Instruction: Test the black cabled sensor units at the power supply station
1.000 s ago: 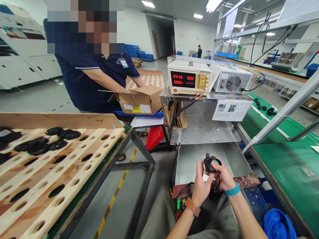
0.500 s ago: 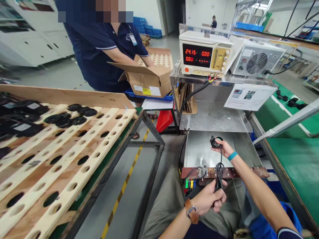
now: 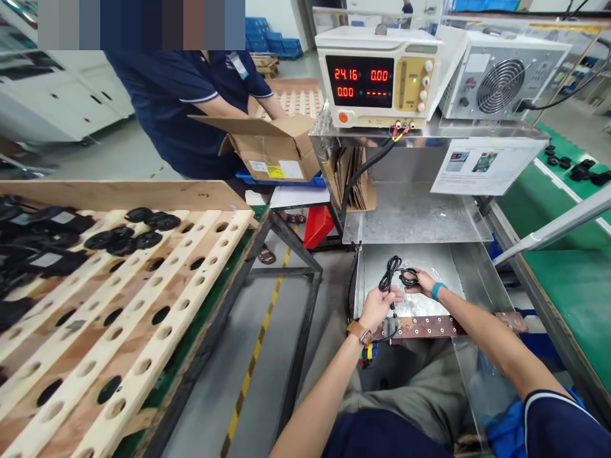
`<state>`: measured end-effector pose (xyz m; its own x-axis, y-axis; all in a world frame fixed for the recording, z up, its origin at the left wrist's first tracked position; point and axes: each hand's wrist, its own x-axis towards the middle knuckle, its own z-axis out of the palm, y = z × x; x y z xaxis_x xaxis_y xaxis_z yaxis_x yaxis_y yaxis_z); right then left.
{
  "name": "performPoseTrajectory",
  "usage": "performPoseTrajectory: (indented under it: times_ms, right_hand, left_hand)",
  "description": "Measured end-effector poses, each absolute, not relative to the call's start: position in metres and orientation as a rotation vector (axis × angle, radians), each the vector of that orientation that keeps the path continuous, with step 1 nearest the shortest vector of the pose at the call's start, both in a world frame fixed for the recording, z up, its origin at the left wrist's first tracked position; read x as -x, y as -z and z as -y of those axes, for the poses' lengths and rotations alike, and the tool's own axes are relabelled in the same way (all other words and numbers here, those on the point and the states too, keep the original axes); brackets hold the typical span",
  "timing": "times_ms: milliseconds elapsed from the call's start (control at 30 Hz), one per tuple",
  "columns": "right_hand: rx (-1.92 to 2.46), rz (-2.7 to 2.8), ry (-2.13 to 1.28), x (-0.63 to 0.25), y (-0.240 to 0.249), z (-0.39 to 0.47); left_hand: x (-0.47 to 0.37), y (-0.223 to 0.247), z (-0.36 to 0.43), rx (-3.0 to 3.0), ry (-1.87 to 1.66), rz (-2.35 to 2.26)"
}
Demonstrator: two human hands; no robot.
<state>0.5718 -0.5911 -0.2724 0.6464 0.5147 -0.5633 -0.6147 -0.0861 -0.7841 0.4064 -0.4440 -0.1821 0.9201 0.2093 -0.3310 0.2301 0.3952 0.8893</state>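
Over the metal tray (image 3: 449,270), my left hand (image 3: 382,305) grips a bundled black cable (image 3: 390,273), its loops standing up above the fingers. To its right, my right hand (image 3: 422,282) is closed around a small round black part (image 3: 408,277) joined to that cable. The part's exact kind is too small to make out. Both hands are close together, just beyond the brown strip (image 3: 429,326) with metal studs along the tray's front edge. A short dark lead (image 3: 394,329) and coloured connectors (image 3: 368,353) sit by the strip's left end.
A power supply (image 3: 377,83) with red digits stands on the shelf above, beside a grey fan unit (image 3: 506,79). At left, a wooden rack (image 3: 143,305) with holes holds several black parts (image 3: 124,235). Behind, a co-worker reaches into a cardboard box (image 3: 274,149).
My left hand has moved up and forward with the cable bundle, from over my lap to above the tray beside my right hand. The view has shifted slightly.
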Motion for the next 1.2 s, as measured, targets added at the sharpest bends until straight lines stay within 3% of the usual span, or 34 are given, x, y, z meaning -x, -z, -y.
performPoseTrajectory:
  times_ms: [333,1200]
  right_hand:
    - [1.281,-0.081,-0.966,-0.57,0.274,0.592]
    - [1.178,-0.169,-0.817,-0.577,0.282,0.588]
  left_hand:
    - [-0.407,0.18,0.445,-1.204,0.227,-0.479]
    - [-0.399,0.185,0.441,-1.248,0.228,-0.423]
